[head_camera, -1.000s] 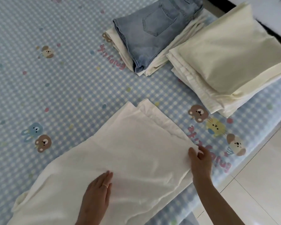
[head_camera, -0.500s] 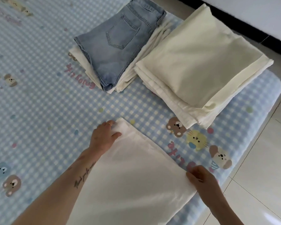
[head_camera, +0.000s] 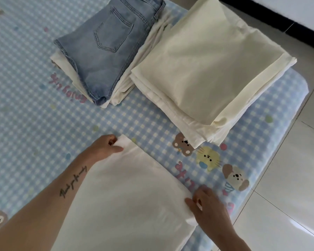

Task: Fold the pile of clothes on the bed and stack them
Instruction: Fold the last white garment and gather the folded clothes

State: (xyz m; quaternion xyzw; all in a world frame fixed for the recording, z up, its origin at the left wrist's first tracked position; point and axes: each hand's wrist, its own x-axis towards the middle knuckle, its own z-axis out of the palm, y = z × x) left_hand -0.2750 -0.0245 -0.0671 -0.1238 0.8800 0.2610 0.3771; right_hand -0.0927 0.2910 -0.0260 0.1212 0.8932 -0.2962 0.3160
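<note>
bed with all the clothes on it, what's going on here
A person is folding a white garment spread on the checked bed sheet. The left hand pinches its far corner and the right hand grips the near right corner. Beyond them sit two finished stacks: one topped by denim shorts, the other a stack of cream clothes.

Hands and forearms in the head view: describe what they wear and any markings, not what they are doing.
Both forearms are bare, with no sleeves in view. The left hand wears a thin ring on one finger, and the left forearm carries a dark cursive script tattoo running along its length; the words are too small to read. The right hand shows no ring or marking.
</note>
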